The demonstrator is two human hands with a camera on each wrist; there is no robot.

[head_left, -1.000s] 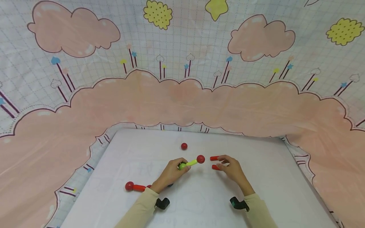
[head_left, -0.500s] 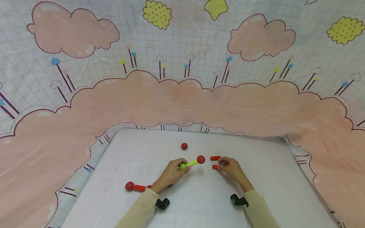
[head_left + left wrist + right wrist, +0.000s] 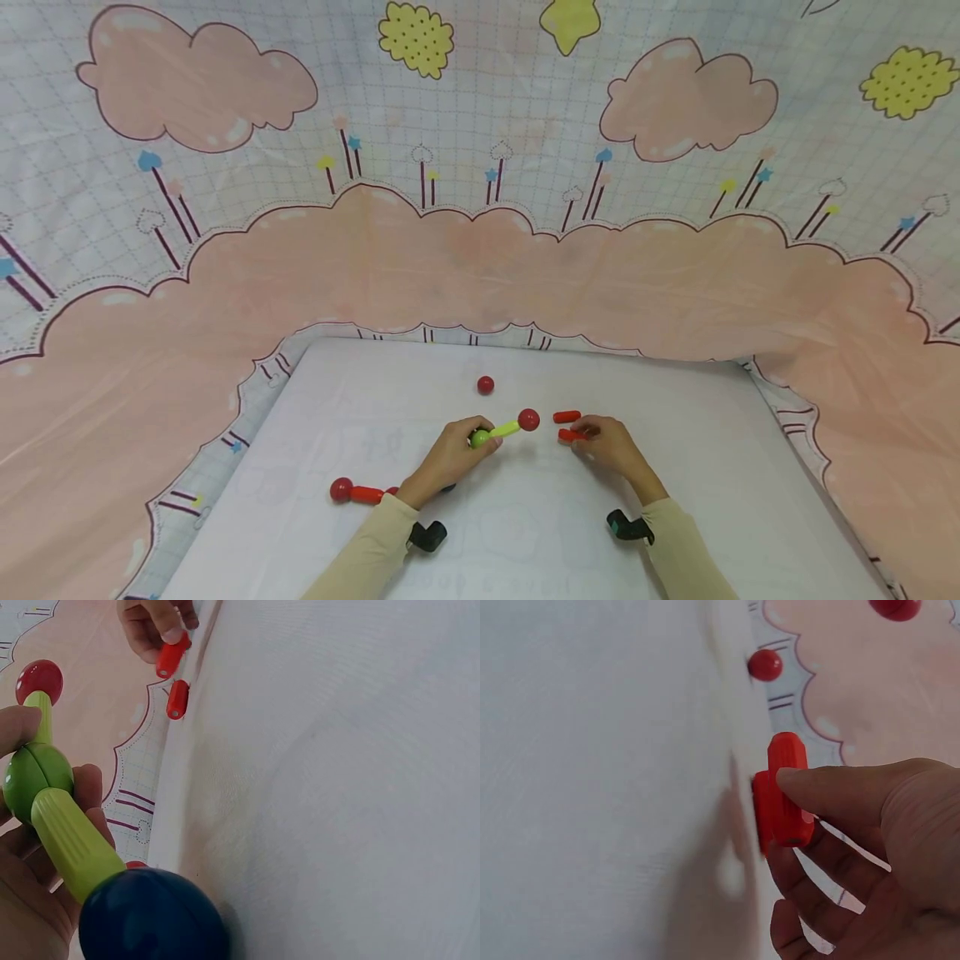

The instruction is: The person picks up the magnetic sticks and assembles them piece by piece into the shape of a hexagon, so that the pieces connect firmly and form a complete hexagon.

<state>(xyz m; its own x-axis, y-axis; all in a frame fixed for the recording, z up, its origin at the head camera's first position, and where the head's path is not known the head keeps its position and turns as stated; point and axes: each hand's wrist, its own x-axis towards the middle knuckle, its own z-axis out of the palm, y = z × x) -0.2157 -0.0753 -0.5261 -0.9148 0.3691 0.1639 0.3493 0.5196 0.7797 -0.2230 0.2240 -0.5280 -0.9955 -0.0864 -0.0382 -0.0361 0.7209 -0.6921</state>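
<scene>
My left hand grips a magnetic stick-and-ball piece by its green ball. From that ball one yellow-green rod runs to a red ball, and a second yellow-green rod leads to a dark blue ball. Opposite it, my right hand pinches a short red rod between thumb and fingers, close over the table. Another red rod lies just beyond the pinched one. The remaining fingers of the right hand are loosely bent, seen in the right wrist view.
A loose red ball sits toward the back of the white table. On the left lies a red rod joined to a red ball, its other end partly behind the left forearm. A cloud-patterned cloth hangs behind.
My right thumb and fingers have closed on the nearer red rod, which has shifted slightly up in the head view. The left hand and its piece have stayed still.
</scene>
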